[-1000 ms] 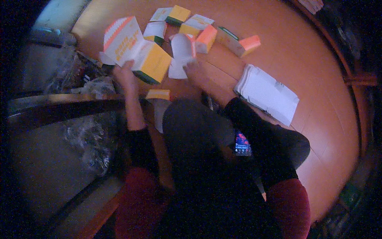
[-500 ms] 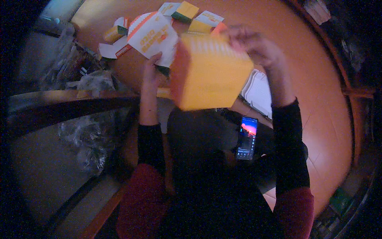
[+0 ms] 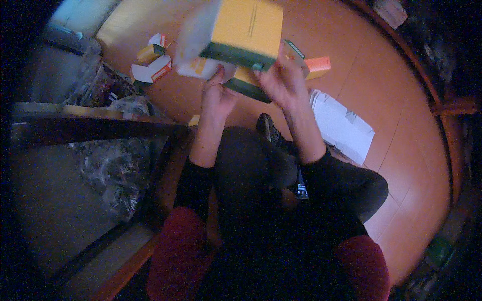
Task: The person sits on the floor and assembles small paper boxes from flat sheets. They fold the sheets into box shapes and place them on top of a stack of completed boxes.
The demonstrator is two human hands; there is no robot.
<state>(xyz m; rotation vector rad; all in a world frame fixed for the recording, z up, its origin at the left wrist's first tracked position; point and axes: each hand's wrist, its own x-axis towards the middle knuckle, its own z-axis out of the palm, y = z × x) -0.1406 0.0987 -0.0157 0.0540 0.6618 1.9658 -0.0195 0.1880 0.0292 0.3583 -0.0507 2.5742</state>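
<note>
A yellow carton with a green edge (image 3: 246,31) is held up at the top of the view, smeared by motion. My right hand (image 3: 286,85) is closed on its lower right corner, with the wrist turned inward. A white carton with yellow print (image 3: 198,67) shows to the left of and below the yellow one, also blurred. My left hand (image 3: 219,95) grips its lower edge, the thumb on the printed panel. Whether the two cartons touch or are nested cannot be told. Most fingertips are hidden behind the cartons.
Small opened cartons (image 3: 153,67) lie on the reddish floor at the left, and an orange-red box (image 3: 319,66) at the right. Flat white sheets (image 3: 344,128) lie beside my knee. A phone (image 3: 302,188) is partly covered by my sleeve. Clear plastic wrap (image 3: 115,173) lies at left.
Both hands have moved closer together, my right hand going left and down. The yellow carton has risen and turned, showing its green edge. My right forearm now covers most of the phone.
</note>
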